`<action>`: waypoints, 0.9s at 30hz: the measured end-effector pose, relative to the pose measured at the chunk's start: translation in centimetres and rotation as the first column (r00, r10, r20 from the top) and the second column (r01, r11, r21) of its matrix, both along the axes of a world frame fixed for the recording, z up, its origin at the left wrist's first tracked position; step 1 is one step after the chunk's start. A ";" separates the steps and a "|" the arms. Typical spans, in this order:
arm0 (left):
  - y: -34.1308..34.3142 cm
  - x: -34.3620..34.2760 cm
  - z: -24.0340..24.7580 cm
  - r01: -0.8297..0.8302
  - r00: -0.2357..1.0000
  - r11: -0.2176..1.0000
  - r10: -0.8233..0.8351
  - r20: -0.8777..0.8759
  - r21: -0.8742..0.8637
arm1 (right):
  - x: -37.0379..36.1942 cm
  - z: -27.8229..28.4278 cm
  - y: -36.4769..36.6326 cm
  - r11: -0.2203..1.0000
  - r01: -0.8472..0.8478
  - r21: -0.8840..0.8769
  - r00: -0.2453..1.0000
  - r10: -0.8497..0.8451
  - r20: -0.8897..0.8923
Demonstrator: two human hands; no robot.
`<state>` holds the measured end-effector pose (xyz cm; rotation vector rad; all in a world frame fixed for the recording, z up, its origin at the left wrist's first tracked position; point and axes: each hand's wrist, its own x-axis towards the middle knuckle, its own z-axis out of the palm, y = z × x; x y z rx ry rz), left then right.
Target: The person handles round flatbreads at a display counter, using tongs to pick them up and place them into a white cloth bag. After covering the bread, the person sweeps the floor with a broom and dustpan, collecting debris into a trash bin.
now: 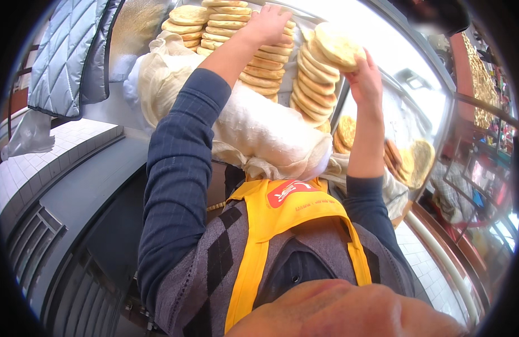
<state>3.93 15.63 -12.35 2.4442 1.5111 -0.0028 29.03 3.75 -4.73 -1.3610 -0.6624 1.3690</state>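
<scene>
My right hand (365, 76) grips the edge of a round, pale golden flatbread (338, 46), thumb and fingers closed on it. That bread tilts over the top of a leaning stack of flatbreads (315, 87). Farther left, my left hand (270, 25) lies over the top of another tall stack (265, 70), its fingers stretched out and holding nothing that I can see. More stacked flatbreads (224, 23) stand beside it, with a shorter pile (185, 19) at the far left. A rolled white cloth (270, 126) lies between the stacks and my body.
Browner flatbreads (405, 160) sit in a separate section on the right, behind a divider. A quilted silver cover (68, 56) hangs at the left, above a crumpled plastic bag (29, 135). Glass and a metal frame (450, 106) border the counter on the right.
</scene>
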 end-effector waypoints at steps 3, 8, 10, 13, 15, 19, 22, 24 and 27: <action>0.2 -0.4 0.7 -0.033 0.999 0.999 0.032 -0.040 -0.032 | -2.7 -0.3 3.0 0.998 0.005 -0.065 0.998 -0.009 -0.066; -2.0 0.1 -0.1 0.027 0.998 1.000 -0.028 0.050 0.004 | -5.8 -5.4 11.7 0.985 0.002 -0.173 0.993 -0.022 -0.114; -3.9 0.4 0.0 0.080 0.994 0.972 -0.095 0.060 0.222 | -7.9 -7.1 14.9 0.965 -0.075 -0.253 0.997 0.067 -0.036; -4.7 0.8 1.8 0.149 0.971 0.978 -0.173 0.166 0.144 | -7.7 -10.1 17.8 0.917 -0.222 -0.332 0.948 0.282 0.146; -3.8 -0.3 3.2 0.096 0.951 0.981 -0.141 0.276 0.171 | -7.9 -9.6 19.3 0.789 -0.338 -0.514 0.722 0.567 0.396; -0.5 -2.5 2.6 -0.118 0.955 0.940 0.019 0.295 0.320 | -10.1 -10.4 18.9 0.849 -0.344 -0.400 0.259 0.495 0.829; 1.4 -3.0 -2.3 -0.162 0.962 0.987 0.157 0.225 0.006 | -10.1 -13.9 18.1 0.877 -0.478 -0.049 0.275 0.202 0.940; 1.3 -1.6 -2.6 -0.146 0.967 0.989 0.139 0.212 0.018 | -8.9 -14.5 18.5 0.887 -0.442 -0.137 0.216 0.253 0.943; 1.1 -2.5 -1.7 -0.113 0.964 0.993 0.099 0.247 0.044 | -9.1 -12.5 18.2 0.878 -0.445 -0.177 0.264 0.317 0.911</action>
